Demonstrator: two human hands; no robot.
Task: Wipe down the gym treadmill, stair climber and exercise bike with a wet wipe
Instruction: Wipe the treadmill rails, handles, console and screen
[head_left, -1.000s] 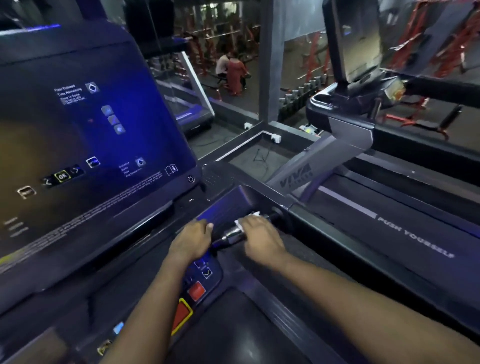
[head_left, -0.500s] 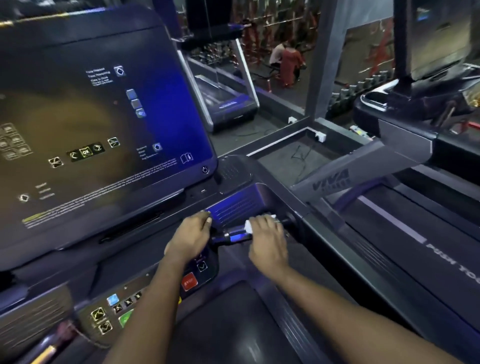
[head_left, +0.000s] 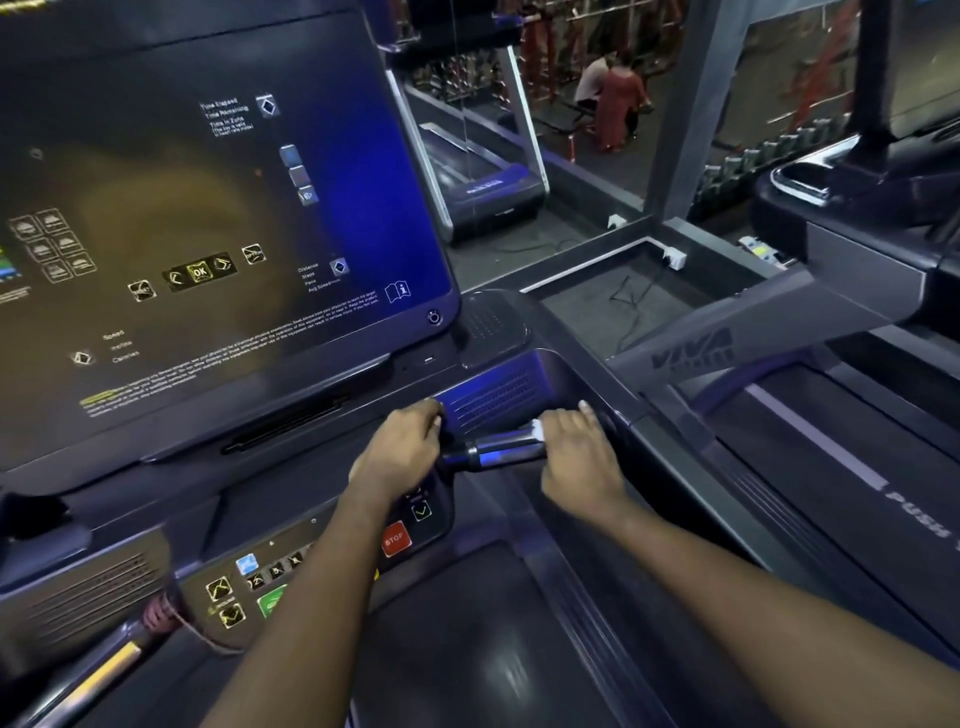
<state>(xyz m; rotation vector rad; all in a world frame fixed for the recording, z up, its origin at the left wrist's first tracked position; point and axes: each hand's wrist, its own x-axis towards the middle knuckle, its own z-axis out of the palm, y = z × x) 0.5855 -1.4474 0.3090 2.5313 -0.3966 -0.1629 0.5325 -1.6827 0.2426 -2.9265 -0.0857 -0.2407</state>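
Item one: your right hand (head_left: 576, 457), fingers curled down over the outer end of the metal grip bar (head_left: 493, 451) and holding the wet wipe (head_left: 537, 430) against it. Only a small white fold of the wipe shows at the inner side of the fingers; the rest is hidden under the palm. Item two: your left hand (head_left: 400, 452), at the inner end of the same bar, fingers loosely bent with the tips resting on the console ledge just beside the blue-lit speaker grille (head_left: 493, 397); it holds nothing that can be seen. The bare shiny stretch of the bar lies between your two hands. Item three: the treadmill (head_left: 291, 499) itself, its large dark screen (head_left: 208, 208) filling the upper left, with its control panel below your left forearm. The red STOP button (head_left: 395, 539) sits near your left wrist, and the dark belt (head_left: 467, 649) runs along the bottom edge. Item four: a neighbouring treadmill (head_left: 779, 332) to the right, well apart from both hands.
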